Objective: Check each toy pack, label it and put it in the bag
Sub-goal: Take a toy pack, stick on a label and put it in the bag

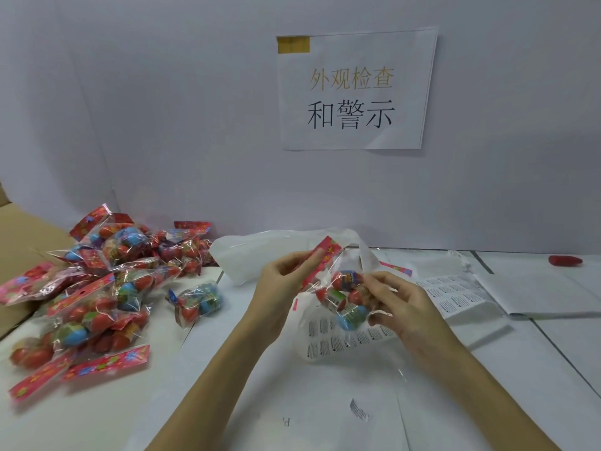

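- A toy pack is held up in the centre of the frame, above the label sheet lying on the white table.
- The pack's red header card is pinched by the left hand, fingers curled round its upper edge.
- The clear film over the coloured eggs is gripped by the right hand, fingers bent into the lower right side of the pack.
- The step in hand is judged to be the check; no label can be made out on the pack from this view.
- For a sound check, the pack is best turned slowly with the header kept pinched, so that the seal and every egg are seen; the film should not be squeezed hard, since it creases easily.
- The white bag lies just behind the hands, its mouth apparently toward them, so a short forward move should be enough.
- The pile of unchecked packs fills the left of the frame, one stray pack lying nearest the left forearm; a wide left sweep is to be avoided.
- Open room is seen at lower centre, where only a loose label lies.
- Further label sheets lie to the right, near the right hand.
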